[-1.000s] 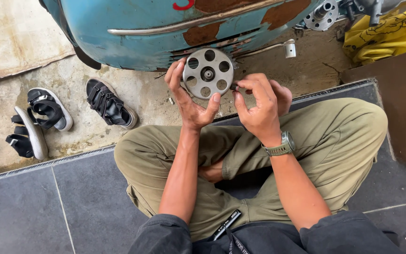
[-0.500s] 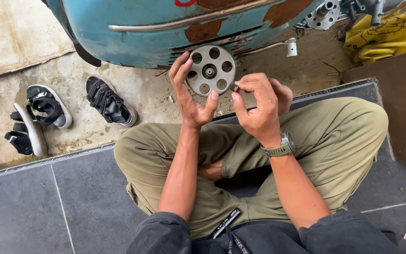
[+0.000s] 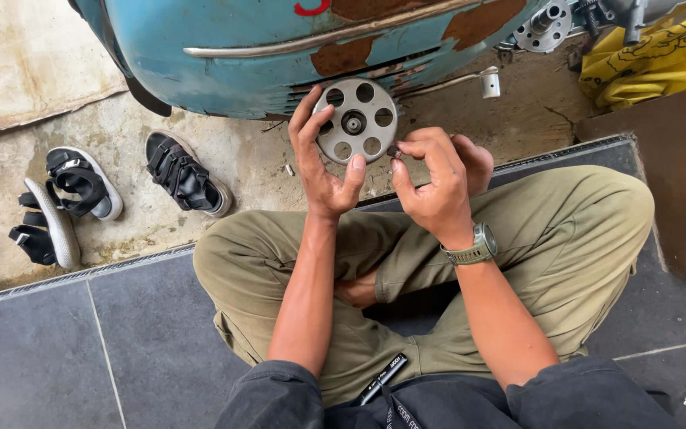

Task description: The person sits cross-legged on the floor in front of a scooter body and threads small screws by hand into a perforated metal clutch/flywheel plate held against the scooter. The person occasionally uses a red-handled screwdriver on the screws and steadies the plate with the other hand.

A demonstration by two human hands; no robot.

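Round metal disc (image 3: 356, 121), silver-grey with a ring of circular holes and a dark hub at its centre, is held upright in front of a person seated cross-legged on dark floor tiles (image 3: 121, 342). Left hand (image 3: 323, 163) cups the disc from its left and lower edge, fingers curled up behind the rim and the thumb raised along the bottom. Right hand (image 3: 438, 183) sits just beside the disc's right edge, its thumb and forefinger pinched together on a small dark part (image 3: 395, 153) (too small to tell what it is) that is close to, perhaps touching, the rim. A grey-green wristwatch (image 3: 478, 245) is strapped to the right wrist.

Olive trousers (image 3: 581, 230) cover the folded legs, and a black marker pen (image 3: 381, 379) lies in the lap near the dark shirt. Directly behind the disc stands the worn, rust-patched blue body of a scooter (image 3: 263, 48), resting on a bare concrete floor (image 3: 224, 159). Another perforated metal wheel (image 3: 545, 24) is visible on the machine at upper right, next to a crumpled yellow cloth (image 3: 660, 63). Three black sandals lie on the concrete to the left, one (image 3: 186, 173) near the person's knee, and two more (image 3: 61, 202) farther out, one of those turned on its side.
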